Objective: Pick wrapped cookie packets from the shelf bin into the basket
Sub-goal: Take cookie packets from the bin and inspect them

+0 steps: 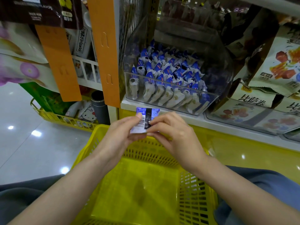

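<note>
A clear plastic shelf bin [215,95] holds several blue-and-white wrapped cookie packets [168,73]. In front of the bin, one wrapped cookie packet [143,118] is held up with its barcode side toward me. My left hand [120,133] pinches its left edge. My right hand [172,132] pinches its right edge. Both hands hover over the far rim of the yellow basket [191,192], which sits between my knees with nothing visible inside.
An orange shelf post [105,51] stands left of the bin. Boxes of snacks [259,98] crowd the shelf to the right. A second yellow basket [68,117] with goods sits on the glossy floor at left. A yellow shelf base [243,148] runs behind the basket.
</note>
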`<control>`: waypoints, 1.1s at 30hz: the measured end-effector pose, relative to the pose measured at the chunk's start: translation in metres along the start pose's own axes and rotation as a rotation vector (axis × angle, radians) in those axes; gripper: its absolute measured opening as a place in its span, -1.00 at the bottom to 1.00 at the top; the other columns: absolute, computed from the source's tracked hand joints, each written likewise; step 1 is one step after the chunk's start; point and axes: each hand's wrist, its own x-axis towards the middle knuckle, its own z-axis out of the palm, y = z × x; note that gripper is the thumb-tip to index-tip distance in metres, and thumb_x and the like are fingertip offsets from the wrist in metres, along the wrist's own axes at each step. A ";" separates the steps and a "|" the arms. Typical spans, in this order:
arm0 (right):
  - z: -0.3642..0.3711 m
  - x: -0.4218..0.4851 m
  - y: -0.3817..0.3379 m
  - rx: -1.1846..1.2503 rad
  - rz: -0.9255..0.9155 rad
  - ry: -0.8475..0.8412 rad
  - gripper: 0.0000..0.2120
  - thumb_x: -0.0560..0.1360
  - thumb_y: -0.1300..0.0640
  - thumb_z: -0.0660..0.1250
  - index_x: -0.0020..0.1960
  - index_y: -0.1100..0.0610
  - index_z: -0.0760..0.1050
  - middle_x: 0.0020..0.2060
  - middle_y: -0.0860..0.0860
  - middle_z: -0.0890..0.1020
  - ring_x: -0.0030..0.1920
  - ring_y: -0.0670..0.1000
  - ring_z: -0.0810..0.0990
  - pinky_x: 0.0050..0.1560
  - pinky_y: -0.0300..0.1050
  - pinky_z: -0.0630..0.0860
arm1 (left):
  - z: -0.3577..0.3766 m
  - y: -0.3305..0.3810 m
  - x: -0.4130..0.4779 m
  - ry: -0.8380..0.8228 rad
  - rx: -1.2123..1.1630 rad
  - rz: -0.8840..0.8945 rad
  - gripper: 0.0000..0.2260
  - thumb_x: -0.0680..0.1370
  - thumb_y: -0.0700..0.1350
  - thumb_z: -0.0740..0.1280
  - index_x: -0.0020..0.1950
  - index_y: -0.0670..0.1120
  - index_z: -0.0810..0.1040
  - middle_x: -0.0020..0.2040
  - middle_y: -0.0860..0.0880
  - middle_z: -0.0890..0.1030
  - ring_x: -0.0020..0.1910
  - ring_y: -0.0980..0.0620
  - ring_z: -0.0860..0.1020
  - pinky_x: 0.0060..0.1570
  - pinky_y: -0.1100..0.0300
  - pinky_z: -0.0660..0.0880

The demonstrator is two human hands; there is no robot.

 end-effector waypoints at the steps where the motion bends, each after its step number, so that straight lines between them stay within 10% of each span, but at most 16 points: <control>1: 0.002 0.000 0.000 -0.024 -0.019 -0.020 -0.82 0.47 0.06 0.31 -0.08 0.14 0.62 -0.07 0.02 0.61 -0.04 0.04 0.54 -0.05 -0.11 0.45 | 0.000 0.000 -0.001 0.035 0.026 0.042 -0.78 0.50 -0.07 0.30 0.02 -0.17 0.62 -0.10 -0.07 0.69 -0.12 0.05 0.63 -0.12 0.21 0.58; 7: 0.006 0.004 -0.010 0.512 0.653 -0.041 -0.81 0.54 0.01 0.20 0.14 0.00 0.37 0.02 -0.11 0.53 -0.01 -0.11 0.54 -0.03 -0.15 0.54 | 0.000 0.000 -0.001 0.068 0.138 0.120 -0.81 0.56 -0.16 0.24 0.12 -0.10 0.57 -0.03 -0.06 0.69 -0.03 0.00 0.64 0.02 0.09 0.55; 11: 0.007 0.007 -0.008 0.964 0.925 -0.153 -0.74 0.59 0.16 0.14 0.14 0.30 0.46 -0.07 0.12 0.62 -0.14 -0.01 0.59 -0.27 -0.25 0.58 | 0.002 -0.003 0.000 0.005 0.245 0.158 -0.83 0.56 -0.20 0.24 0.12 -0.11 0.55 0.00 -0.04 0.68 -0.08 0.09 0.63 -0.11 0.30 0.55; 23: 0.012 0.007 -0.016 1.049 0.971 -0.064 -0.79 0.57 0.19 0.19 0.15 0.28 0.37 -0.25 -0.02 0.61 -0.36 -0.19 0.60 -0.36 -0.29 0.56 | -0.002 -0.013 -0.003 0.037 0.792 0.514 -0.67 0.47 -0.19 0.39 0.02 0.21 0.38 -0.01 0.24 0.52 -0.05 0.40 0.45 -0.10 0.51 0.38; 33: 0.020 0.003 -0.012 0.858 0.868 -0.149 -0.81 0.49 0.20 0.33 0.05 0.13 0.37 -0.15 0.07 0.62 -0.28 0.01 0.65 -0.25 -0.06 0.63 | -0.006 -0.018 -0.008 0.088 1.327 0.576 -0.74 0.59 -0.08 0.15 0.29 -0.04 0.34 0.07 -0.05 0.58 -0.04 -0.11 0.55 -0.25 0.03 0.44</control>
